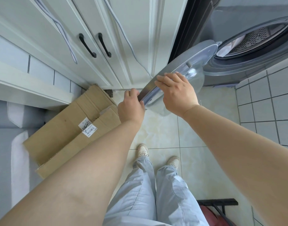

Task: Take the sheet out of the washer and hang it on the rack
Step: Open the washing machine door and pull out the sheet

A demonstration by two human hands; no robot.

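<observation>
— Standing on pale floor tiles (166,128), with light trousers (144,193) and shoes nearest, what are the hands doing?

— Both are on the washer door (185,62). The left hand (131,106) has its fingers curled round the door's free edge, gripping it. The right hand (176,91) lies over the same edge just beside it, fingers bent across the rim and holding it too.

— So which step is this?

— I'd judge it the opening step: the door is swung out and the sheet is not yet touched.

— Where is the sheet?

— Beyond the right hand, well apart from both hands, inside the drum (257,39) of the washer (254,30). A pale fold of sheet (228,46) shows at the drum's left side, behind the door's hinge end. It is bunched, so I cannot tell its long axis or which way it points.

— And the door?

— Seen edge-on, its long line runs from the hands up and away toward the drum mouth.

— Next move?

— Probably letting go of the door, bending low and reaching in past the rubber seal (237,62) to gather the cloth. No rack can be made out with certainty.

— Anything beside the left hand?

— A flattened cardboard box (66,128), and white cabinet doors (91,30) beyond it.
</observation>
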